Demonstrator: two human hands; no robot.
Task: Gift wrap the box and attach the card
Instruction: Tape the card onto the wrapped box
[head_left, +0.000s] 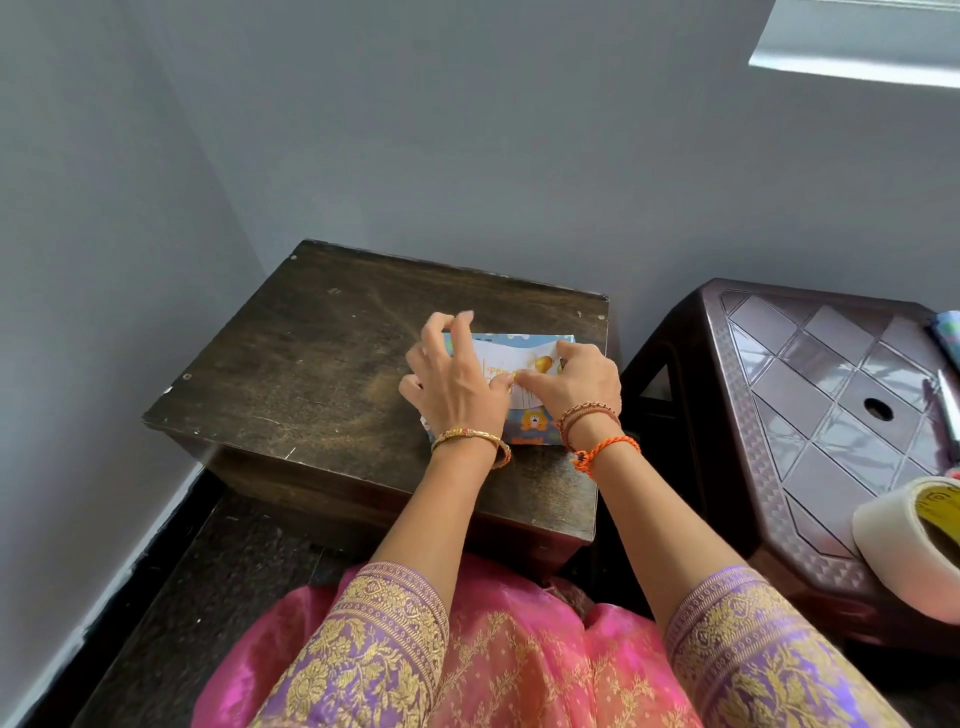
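Wooden table (291, 364) stands in the corner, dark top scuffed; the wrapped box (524, 431) lies toward its right side, blue patterned paper already closed around it as far as can be seen. The left hand (457, 384) rests over the left part of the box, fingers spread and arched, tips touching down near the far left edge, thumb pressed inward at the middle of the card. The card (511, 364), white with gold balloons, lies flat on top of the box between the 2 hands. The right hand (571, 382) covers the right part of the card, fingers bent, forefinger and thumb pressing down where they meet the left thumb; whether a strip of tape lies under those tips cannot be told. Judgement: wrapping appears done and the step in hand is fixing the card to the top face. The next move likely calls for 1 hand to keep the card from sliding while the other smooths along its edge or reaches for more tape. Further right, a brown plastic stool (810, 415) stands beside the table, with a large tape roll (904, 545) at its near corner, a pen (948, 405) and a roll of wrapping paper (948, 338) at the frame edge.
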